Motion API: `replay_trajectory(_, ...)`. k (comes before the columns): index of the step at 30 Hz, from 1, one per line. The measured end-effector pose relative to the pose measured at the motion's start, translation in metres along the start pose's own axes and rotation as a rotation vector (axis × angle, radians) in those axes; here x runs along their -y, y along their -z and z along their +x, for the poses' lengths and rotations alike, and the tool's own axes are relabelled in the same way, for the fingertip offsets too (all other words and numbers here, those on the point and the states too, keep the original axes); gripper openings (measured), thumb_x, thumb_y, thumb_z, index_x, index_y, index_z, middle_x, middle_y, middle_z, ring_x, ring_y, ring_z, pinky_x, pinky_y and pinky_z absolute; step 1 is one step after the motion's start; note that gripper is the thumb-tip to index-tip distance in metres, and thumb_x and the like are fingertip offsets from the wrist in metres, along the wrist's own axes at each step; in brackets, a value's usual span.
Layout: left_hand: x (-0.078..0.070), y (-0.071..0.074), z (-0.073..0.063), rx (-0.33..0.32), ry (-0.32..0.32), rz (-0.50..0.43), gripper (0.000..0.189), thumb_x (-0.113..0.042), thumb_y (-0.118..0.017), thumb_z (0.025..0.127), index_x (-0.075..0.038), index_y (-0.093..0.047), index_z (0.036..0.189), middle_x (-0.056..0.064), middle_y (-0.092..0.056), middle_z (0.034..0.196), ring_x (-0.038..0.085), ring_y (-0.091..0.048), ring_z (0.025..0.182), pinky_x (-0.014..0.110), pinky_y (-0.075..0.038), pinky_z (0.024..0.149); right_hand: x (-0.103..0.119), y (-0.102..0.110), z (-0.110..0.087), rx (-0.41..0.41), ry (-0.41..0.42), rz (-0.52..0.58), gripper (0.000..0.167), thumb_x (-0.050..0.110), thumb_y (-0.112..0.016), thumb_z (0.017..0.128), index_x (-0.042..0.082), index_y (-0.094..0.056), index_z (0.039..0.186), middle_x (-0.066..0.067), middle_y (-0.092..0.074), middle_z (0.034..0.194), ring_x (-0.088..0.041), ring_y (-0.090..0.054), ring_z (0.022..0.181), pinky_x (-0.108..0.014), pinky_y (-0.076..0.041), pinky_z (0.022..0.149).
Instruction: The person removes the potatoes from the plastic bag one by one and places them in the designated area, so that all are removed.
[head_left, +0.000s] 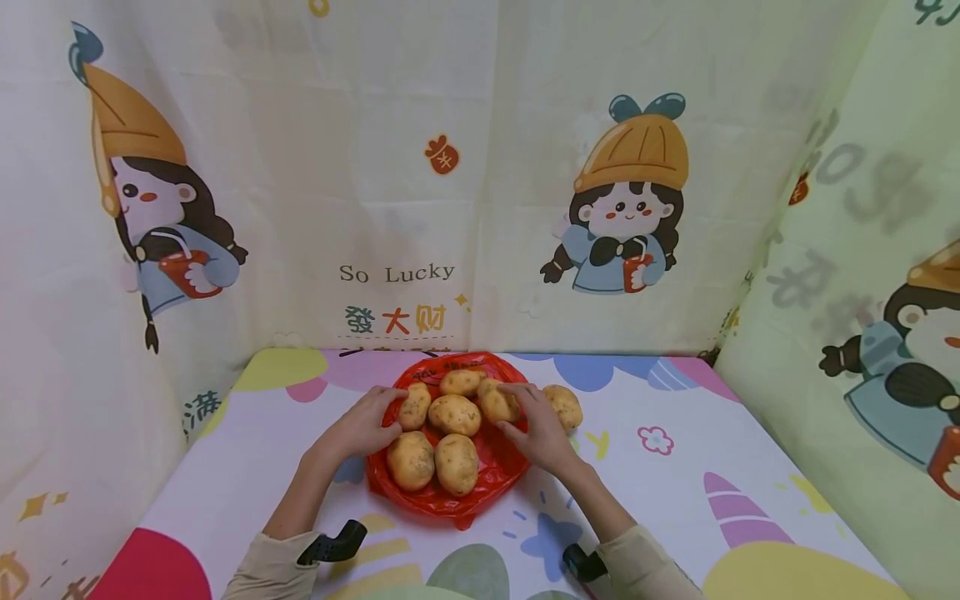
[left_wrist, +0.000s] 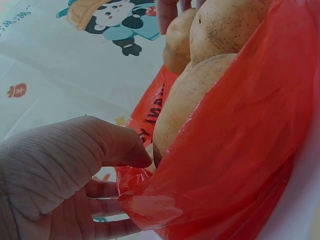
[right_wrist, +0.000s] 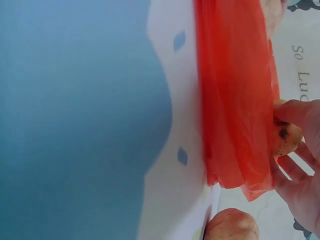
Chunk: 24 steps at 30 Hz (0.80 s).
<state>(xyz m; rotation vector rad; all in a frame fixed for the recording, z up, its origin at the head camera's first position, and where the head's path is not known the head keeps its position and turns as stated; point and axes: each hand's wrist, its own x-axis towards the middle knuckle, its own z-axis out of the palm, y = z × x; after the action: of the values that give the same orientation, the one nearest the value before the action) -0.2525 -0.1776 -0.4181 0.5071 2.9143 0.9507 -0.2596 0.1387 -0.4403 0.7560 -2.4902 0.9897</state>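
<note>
In the head view, a red plastic bag (head_left: 495, 492), its mouth spread wide, holds several brown-skinned potatoes (head_left: 454, 415). My left hand (head_left: 367, 422) is at its left rim. The left wrist view shows crumpled red plastic (left_wrist: 137, 187) between that thumb and fingers, the thumb tip close to a potato (left_wrist: 182, 102). Across the bag, my right hand (head_left: 542, 429) grips a potato (head_left: 497, 402) at the right rim. The right wrist view has this potato (right_wrist: 286, 137) between thumb and fingers, its lower part hidden by the bag (right_wrist: 235, 95).
One more potato (head_left: 562, 407) lies outside the bag, just right of my right hand. A patterned cloth (head_left: 645, 500) covers the table. Behind it hangs a printed curtain (head_left: 495, 208), with another cloth wall (head_left: 847, 250) on the right.
</note>
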Motion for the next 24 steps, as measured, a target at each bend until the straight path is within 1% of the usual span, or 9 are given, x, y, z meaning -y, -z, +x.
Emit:
replay_trajectory(4,0.000,0.000,0.001,0.004,0.001,0.003,0.053,-0.010,-0.064,0.092,0.001,-0.053,0.143,0.024,-0.049,0.141,0.039,-0.051,0.128,0.060,-0.045,0.107,0.004,0.002,-0.003,-0.021,-0.044,0.040,0.054,0.008,-0.081,0.086,0.010,-0.060,0.136,-0.009,-0.061,0.132,-0.027,-0.058,0.116,-0.047,-0.056,0.094)
replay_trajectory(7,0.001,0.000,0.001,0.008,0.004,0.004,0.053,-0.010,-0.064,0.092,0.000,-0.053,0.143,0.024,-0.049,0.141,0.039,-0.052,0.127,0.060,-0.046,0.106,0.008,0.004,-0.006,-0.031,-0.077,0.071,0.056,0.009,-0.080,0.087,0.013,-0.058,0.138,-0.007,-0.059,0.133,-0.024,-0.058,0.116,-0.043,-0.059,0.090)
replay_trajectory(11,0.000,0.000,0.001,0.017,0.011,0.001,0.053,-0.011,-0.064,0.093,-0.001,-0.052,0.144,0.023,-0.048,0.140,0.038,-0.052,0.126,0.060,-0.047,0.105,0.015,0.008,-0.010,-0.034,-0.124,0.129,0.057,0.012,-0.079,0.089,0.016,-0.056,0.141,-0.005,-0.058,0.136,-0.022,-0.058,0.117,-0.036,-0.060,0.087)
replay_trajectory(13,0.000,0.001,0.001,0.019,0.011,0.000,0.053,-0.011,-0.064,0.093,-0.001,-0.052,0.144,0.023,-0.048,0.140,0.038,-0.052,0.126,0.059,-0.047,0.105,0.017,0.010,-0.012,-0.039,-0.145,0.158,0.057,0.013,-0.078,0.090,0.017,-0.055,0.142,-0.004,-0.058,0.136,-0.022,-0.058,0.118,-0.035,-0.060,0.087)
replay_trajectory(16,0.000,0.001,0.001,0.020,0.010,-0.001,0.053,-0.011,-0.064,0.093,0.000,-0.052,0.144,0.023,-0.049,0.140,0.038,-0.052,0.126,0.060,-0.047,0.105,0.021,0.014,-0.014,-0.050,-0.165,0.188,0.059,0.013,-0.079,0.089,0.019,-0.054,0.142,-0.002,-0.058,0.135,-0.022,-0.059,0.118,-0.037,-0.061,0.087)
replay_trajectory(21,-0.001,0.002,0.000,0.020,0.006,-0.004,0.053,-0.011,-0.063,0.093,0.001,-0.051,0.144,0.024,-0.049,0.139,0.038,-0.052,0.126,0.059,-0.047,0.105,0.021,0.020,-0.017,-0.068,-0.159,0.265,0.060,0.013,-0.079,0.089,0.020,-0.054,0.143,-0.002,-0.059,0.133,-0.026,-0.061,0.118,-0.045,-0.060,0.089)
replay_trajectory(24,-0.001,0.002,-0.001,0.021,-0.001,-0.002,0.053,-0.010,-0.063,0.093,0.001,-0.052,0.143,0.024,-0.049,0.138,0.038,-0.052,0.126,0.059,-0.048,0.105,0.018,0.022,-0.019,-0.089,-0.152,0.289,0.059,0.012,-0.079,0.089,0.018,-0.054,0.143,-0.004,-0.059,0.131,-0.028,-0.062,0.114,-0.044,-0.060,0.089)
